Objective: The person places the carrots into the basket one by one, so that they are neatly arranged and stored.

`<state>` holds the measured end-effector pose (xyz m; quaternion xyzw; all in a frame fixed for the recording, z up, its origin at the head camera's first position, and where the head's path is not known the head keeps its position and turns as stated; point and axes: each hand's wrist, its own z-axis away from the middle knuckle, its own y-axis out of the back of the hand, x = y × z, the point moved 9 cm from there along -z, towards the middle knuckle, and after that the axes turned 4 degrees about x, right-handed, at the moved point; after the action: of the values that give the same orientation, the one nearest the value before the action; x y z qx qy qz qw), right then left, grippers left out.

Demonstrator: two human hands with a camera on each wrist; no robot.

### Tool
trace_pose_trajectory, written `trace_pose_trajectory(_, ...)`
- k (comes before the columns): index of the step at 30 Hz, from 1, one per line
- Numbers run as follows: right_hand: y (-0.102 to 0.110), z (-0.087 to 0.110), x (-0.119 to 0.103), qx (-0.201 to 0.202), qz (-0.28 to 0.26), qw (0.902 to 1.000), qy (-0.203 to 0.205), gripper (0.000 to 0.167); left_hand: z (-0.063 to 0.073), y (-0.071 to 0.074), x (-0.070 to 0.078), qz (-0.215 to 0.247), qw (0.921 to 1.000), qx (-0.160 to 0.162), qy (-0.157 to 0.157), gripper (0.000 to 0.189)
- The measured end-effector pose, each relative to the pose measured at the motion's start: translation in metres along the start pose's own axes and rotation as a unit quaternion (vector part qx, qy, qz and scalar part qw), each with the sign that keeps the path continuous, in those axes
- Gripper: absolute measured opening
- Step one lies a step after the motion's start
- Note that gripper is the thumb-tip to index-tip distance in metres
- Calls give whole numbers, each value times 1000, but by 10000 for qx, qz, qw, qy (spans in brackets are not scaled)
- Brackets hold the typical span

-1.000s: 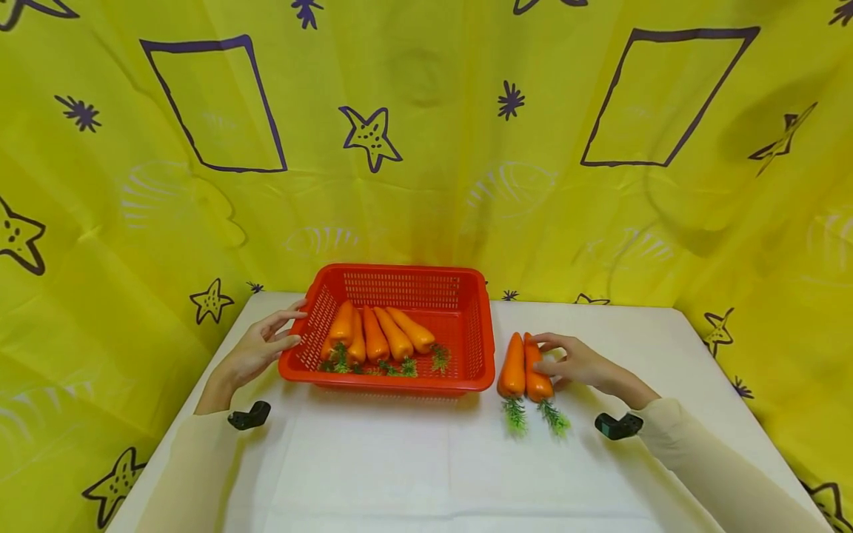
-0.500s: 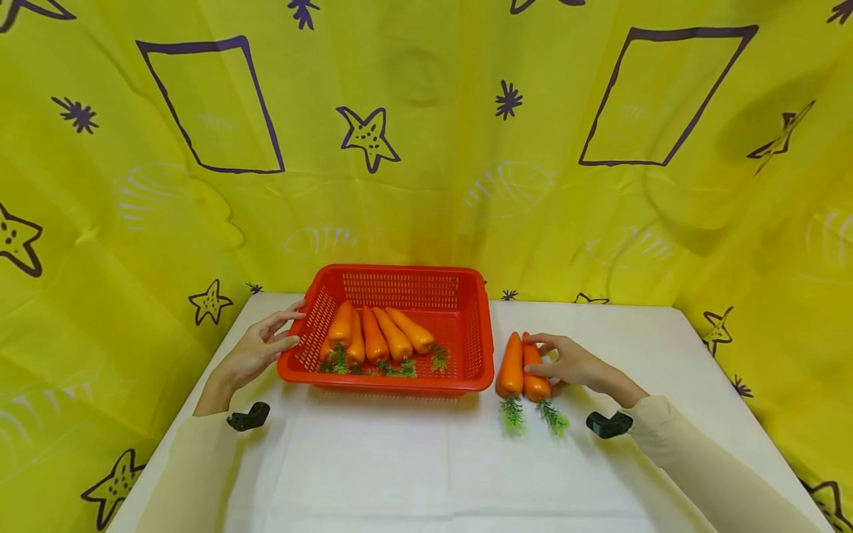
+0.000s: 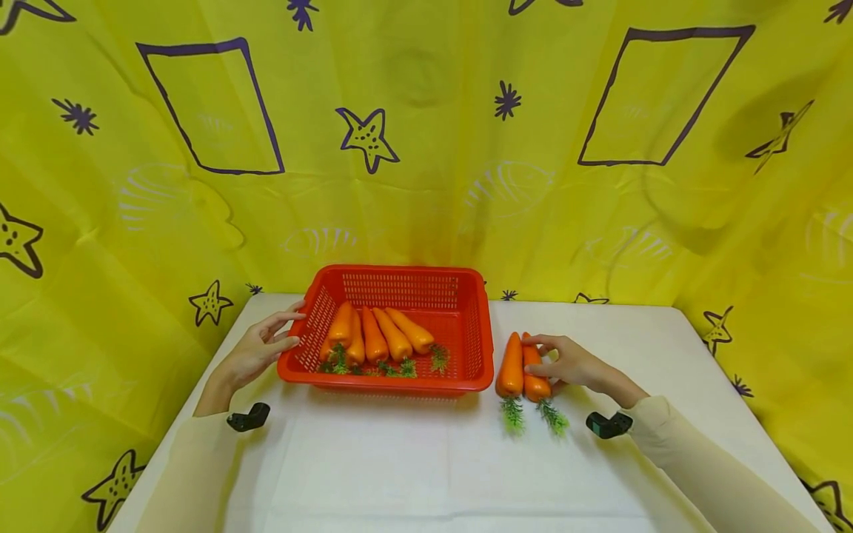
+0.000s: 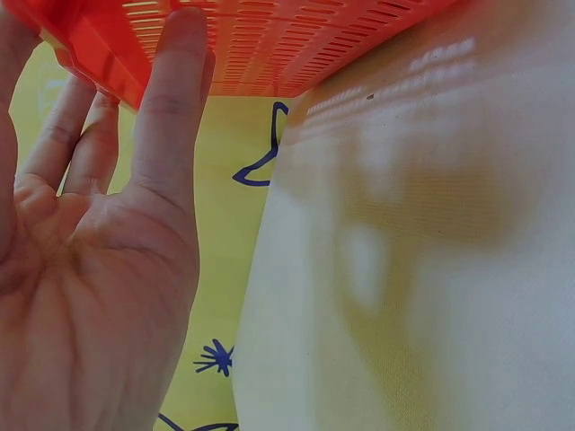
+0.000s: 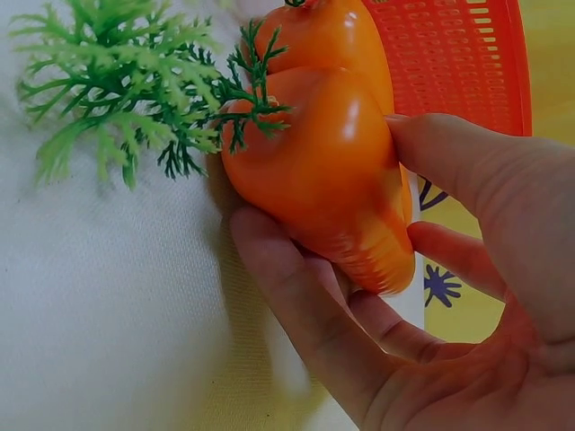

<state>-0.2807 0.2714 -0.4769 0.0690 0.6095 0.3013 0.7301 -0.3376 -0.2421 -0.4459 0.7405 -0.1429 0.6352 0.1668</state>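
Observation:
A red plastic basket [image 3: 400, 383] stands toward the back of the table, with several orange carrots [image 3: 375, 337] with green tops lying in its left and middle part. My left hand [image 3: 249, 359] touches the basket's left end with extended fingers; the left wrist view has a fingertip against the slotted wall [image 4: 243, 45]. Right of the basket lie two more carrots side by side, leafy ends toward me. The right-hand carrot [image 3: 535, 386] is gripped between the thumb and fingers of my right hand [image 3: 573, 363]. Its neighbour, the other carrot [image 3: 511, 366], lies against it on the left.
A white cloth covers the table [image 3: 373, 466]. Yellow curtains [image 3: 426, 185] with purple drawings rise behind it and at both sides. Each wrist wears a small black device, such as the right device [image 3: 609, 425].
My right hand and wrist have shifted slightly left, with the thumb further over the right-hand carrot. The left hand, basket and carrots look unchanged.

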Motion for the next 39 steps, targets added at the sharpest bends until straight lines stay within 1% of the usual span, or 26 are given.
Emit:
trace_pose_trajectory(7,-1,1,-2,-14,-30,10000,38,76,0,1,-1,-39,10000,44,63,43)
trace_pose_trajectory(15,7,1,-4,-225,95,9997,66,71,-1,1,0,-119,9999,49,9,42)
trace_pose_trajectory(21,18,8,-20,-496,81,9984,258,73,-1,-1,0,-118,9999,11,13,43)
trace_pose_trajectory(25,29,15,-35,-543,221,9974,428,72,0,0,1,-162,9999,23,6,43)
trace_pose_trajectory(32,46,26,-60,-423,311,9964,670,72,-1,1,0,-162,9998,110,51,43)
trace_pose_trajectory(39,60,30,-80,-147,330,9951,921,68,0,1,-1,-138,9998,89,120,46)
